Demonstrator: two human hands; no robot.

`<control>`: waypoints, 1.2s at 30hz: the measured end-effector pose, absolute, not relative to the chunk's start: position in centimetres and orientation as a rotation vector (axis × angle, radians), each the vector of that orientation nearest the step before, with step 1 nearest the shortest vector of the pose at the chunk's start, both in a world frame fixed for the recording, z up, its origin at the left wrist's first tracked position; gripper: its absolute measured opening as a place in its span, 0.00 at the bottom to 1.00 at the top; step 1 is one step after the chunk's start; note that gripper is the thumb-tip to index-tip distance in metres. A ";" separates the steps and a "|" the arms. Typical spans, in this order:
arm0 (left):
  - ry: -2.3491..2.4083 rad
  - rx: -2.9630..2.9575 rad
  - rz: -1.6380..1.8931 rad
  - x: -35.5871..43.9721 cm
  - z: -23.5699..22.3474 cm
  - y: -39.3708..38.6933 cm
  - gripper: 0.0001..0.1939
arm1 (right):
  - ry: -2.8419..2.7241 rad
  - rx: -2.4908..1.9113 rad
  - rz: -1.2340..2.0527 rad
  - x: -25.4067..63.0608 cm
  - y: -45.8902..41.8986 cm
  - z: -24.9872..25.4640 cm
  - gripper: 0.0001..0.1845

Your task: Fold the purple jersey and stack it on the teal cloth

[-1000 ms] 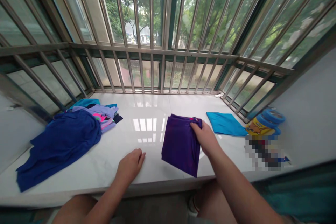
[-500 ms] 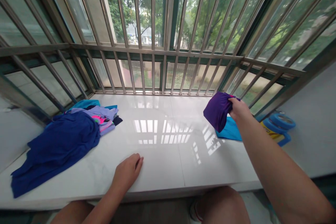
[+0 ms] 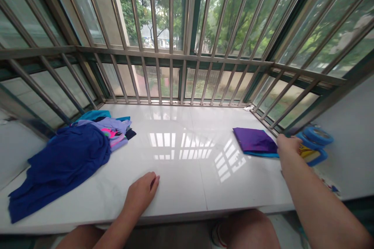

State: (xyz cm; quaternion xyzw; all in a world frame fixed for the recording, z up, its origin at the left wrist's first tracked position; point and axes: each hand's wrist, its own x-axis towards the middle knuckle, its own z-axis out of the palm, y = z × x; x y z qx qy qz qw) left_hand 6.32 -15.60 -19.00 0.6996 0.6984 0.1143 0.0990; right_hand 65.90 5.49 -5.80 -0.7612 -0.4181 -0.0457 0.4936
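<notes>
A folded purple garment (image 3: 254, 140) lies flat on top of a folded light-blue cloth (image 3: 260, 155) at the right of the white sill. My right hand (image 3: 288, 146) is at the purple garment's right end, closed on its edge; most of the fingertips are hidden. My left hand (image 3: 143, 190) rests near the front edge of the sill, loosely curled, with nothing in it. Over at the left lies a dark blue garment (image 3: 67, 159), spread and rumpled. Beside and partly under it sits a lilac garment (image 3: 118, 125) with a pink print.
A blue and yellow container (image 3: 315, 136) with a handle stands by the right wall, just beyond my right hand. Metal bars (image 3: 171, 60) in front of windows enclose the back and sides. The glossy white sill (image 3: 175, 132) runs between the two clothing piles.
My right hand has lowered the purple garment onto the light-blue cloth and moved right and down. The garment went from hanging bunched to lying flat. My left hand stays put.
</notes>
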 end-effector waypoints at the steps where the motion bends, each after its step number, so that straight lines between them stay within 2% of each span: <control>1: 2.066 2.069 0.340 6.3 -19.0 -15.6 0.20 | -0.967 -1.916 -0.105 66.1 5.1 -6.3 0.19; 6: 2.072 2.026 0.338 6.5 -18.5 -15.7 0.19 | -1.117 -1.991 0.075 62.9 3.0 -9.7 0.27; 11: 2.033 1.986 0.427 6.7 -18.4 -15.7 0.18 | -1.798 -1.625 0.083 53.6 -3.3 -18.3 0.30; 15: 1.956 1.954 0.594 3.3 -17.1 -15.3 0.17 | -2.036 -1.550 0.032 46.5 -9.4 -24.3 0.31; 18: 2.172 2.059 0.661 -2.7 -15.3 -15.2 0.13 | -2.061 -1.596 -0.063 43.8 -11.6 -25.3 0.29; 21: 2.681 1.843 0.453 -9.4 -14.0 -16.1 0.20 | -2.032 -1.606 -0.094 43.2 -11.8 -24.6 0.29; 25: 2.642 1.616 0.302 -14.2 -13.6 -17.9 0.15 | -2.001 -1.593 -0.089 43.9 -11.1 -23.9 0.27; 28: 2.500 1.593 0.496 -12.4 -13.3 -19.1 0.13 | -2.000 -1.554 -0.062 43.8 -11.1 -23.4 0.24; 32: 2.148 1.654 0.901 -4.0 -11.7 -21.4 0.14 | -2.085 -1.378 0.133 40.1 -13.9 -22.0 0.21; 34: 1.995 1.590 0.963 0.9 -10.6 -23.3 0.17 | -2.133 -1.225 0.286 36.6 -16.5 -21.3 0.27; 36: 1.808 1.511 0.963 5.1 -9.3 -25.4 0.18 | -2.141 -1.129 0.417 32.7 -19.3 -20.9 0.42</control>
